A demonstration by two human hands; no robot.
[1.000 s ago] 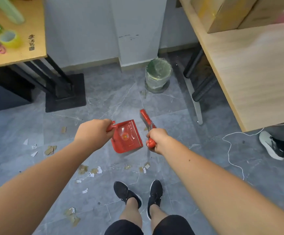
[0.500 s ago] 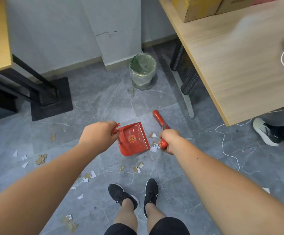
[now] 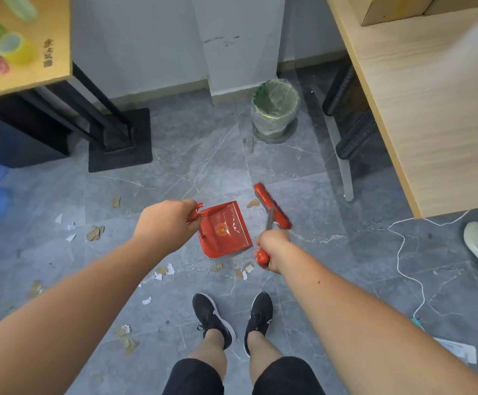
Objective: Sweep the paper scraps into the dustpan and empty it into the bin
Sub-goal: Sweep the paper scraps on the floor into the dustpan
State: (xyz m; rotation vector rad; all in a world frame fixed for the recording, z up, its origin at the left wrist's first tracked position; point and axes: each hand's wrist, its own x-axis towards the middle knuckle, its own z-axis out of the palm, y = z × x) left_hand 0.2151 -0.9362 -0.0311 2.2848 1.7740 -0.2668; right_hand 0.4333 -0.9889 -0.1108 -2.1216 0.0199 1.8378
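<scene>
- Left hand (image 3: 165, 220): curling round the handle of the dustpan (image 3: 226, 229), holding it out front.
- Right hand (image 3: 272, 249): gripping the brush (image 3: 272, 206) handle in a fist; the brush head is pointing away, just beside the dustpan's right edge.
- Dustpan: red, showing no scraps inside; seemingly hanging above the floor (image 3: 203, 155).
- Scraps (image 3: 163, 270): lying scattered on the floor, with one cluster between dustpan and shoes (image 3: 212, 317), more off to the left, and one piece beside the brush head.
- Bin (image 3: 275, 109): lined, standing beyond the dustpan, well apart from both hands.
- Step, as judged: sweeping is only beginning; emptying is not yet due.
- Next move, as judged: calling for lowering the dustpan's lip flat beside the nearest cluster and drawing the brush toward it.
</scene>
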